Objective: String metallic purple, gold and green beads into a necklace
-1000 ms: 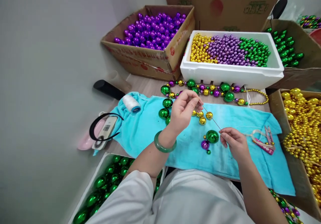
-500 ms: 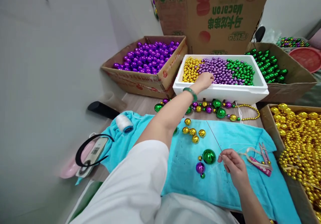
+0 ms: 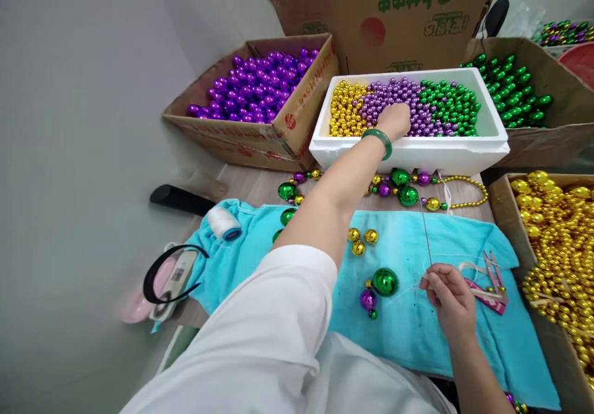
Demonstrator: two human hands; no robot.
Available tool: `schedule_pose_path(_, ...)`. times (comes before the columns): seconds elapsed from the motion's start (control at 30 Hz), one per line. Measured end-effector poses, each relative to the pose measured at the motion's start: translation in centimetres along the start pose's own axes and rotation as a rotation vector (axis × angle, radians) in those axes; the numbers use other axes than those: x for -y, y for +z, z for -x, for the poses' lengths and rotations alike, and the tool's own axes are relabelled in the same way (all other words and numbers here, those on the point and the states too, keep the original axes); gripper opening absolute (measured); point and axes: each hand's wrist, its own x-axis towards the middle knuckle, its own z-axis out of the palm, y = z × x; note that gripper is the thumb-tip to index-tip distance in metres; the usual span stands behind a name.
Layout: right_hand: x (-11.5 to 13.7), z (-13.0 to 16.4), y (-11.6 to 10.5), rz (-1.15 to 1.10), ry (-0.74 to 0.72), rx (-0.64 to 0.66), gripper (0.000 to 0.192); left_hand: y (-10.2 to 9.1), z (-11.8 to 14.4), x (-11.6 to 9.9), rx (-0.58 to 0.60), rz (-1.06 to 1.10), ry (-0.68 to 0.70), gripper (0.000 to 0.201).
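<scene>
We're at the bead-picking step: our left hand (image 3: 394, 120) digs into the purple beads (image 3: 417, 101) in the white box (image 3: 408, 151), grip unclear, while our right hand (image 3: 448, 293) pinches the needle (image 3: 426, 234), seemingly ready for threading.

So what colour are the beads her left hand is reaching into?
Purple beads, under the left hand; the head view shows them.

The foam box (image 3: 408, 154) was white, its beads sorted into gold (image 3: 346, 109), purple (image 3: 399, 95) and green (image 3: 452, 101) patches. The towel (image 3: 408, 321) was turquoise, the bangle (image 3: 378, 140) jade green, the sleeve (image 3: 260, 340) white. The thread spool (image 3: 223, 223) was white with what looked like a blue base. The cardboard box (image 3: 260, 132) held purple balls.
</scene>
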Motion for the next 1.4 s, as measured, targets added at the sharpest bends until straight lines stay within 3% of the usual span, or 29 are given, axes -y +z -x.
schedule_pose_path(0.1,0.3,-0.1,0.0,0.044,-0.068,-0.049,0.017,-0.6,4.9,-1.3,0.016,-0.004,0.003,0.019)
schedule_pose_path(0.17,0.5,0.0,0.1,0.081,-0.107,-0.058,0.017,-1.5,9.9,-1.4,0.113,0.067,-0.025,0.015)
schedule_pose_path(0.2,0.5,0.1,0.2,0.098,-0.121,-0.054,0.017,-2.1,12.6,-1.1,0.196,0.256,-0.085,0.018)
schedule_pose_path(0.27,0.5,0.3,0.5,0.132,-0.137,-0.031,0.016,-3.4,17.9,-0.3,0.254,0.568,-0.206,0.02)
schedule_pose_path(0.37,0.3,0.8,1.4,0.187,-0.143,0.015,0.016,-5.1,23.8,1.3,0.171,0.816,-0.3,0.02)
schedule_pose_path(0.47,0.1,1.4,2.3,0.243,-0.14,0.053,0.016,-6.2,27.1,2.4,0.064,0.932,-0.323,0.021)
schedule_pose_path(0.7,-0.3,2.6,3.4,0.318,-0.153,0.113,0.016,-7.2,30.3,3.5,-0.031,1.059,-0.365,0.02)
schedule_pose_path(1.07,-0.3,3.0,3.6,0.359,-0.161,0.129,0.014,-7.6,31.4,3.8,-0.031,1.096,-0.326,0.019)
schedule_pose_path(1.23,-0.2,2.9,3.7,0.379,-0.159,0.125,0.015,-7.5,31.7,3.8,-0.073,0.913,-0.23,0.028)
schedule_pose_path(1.4,-0.2,2.7,4.0,0.324,-0.109,0.13,0.016,-7.0,31.8,3.8,0.016,0.618,-0.196,0.042)
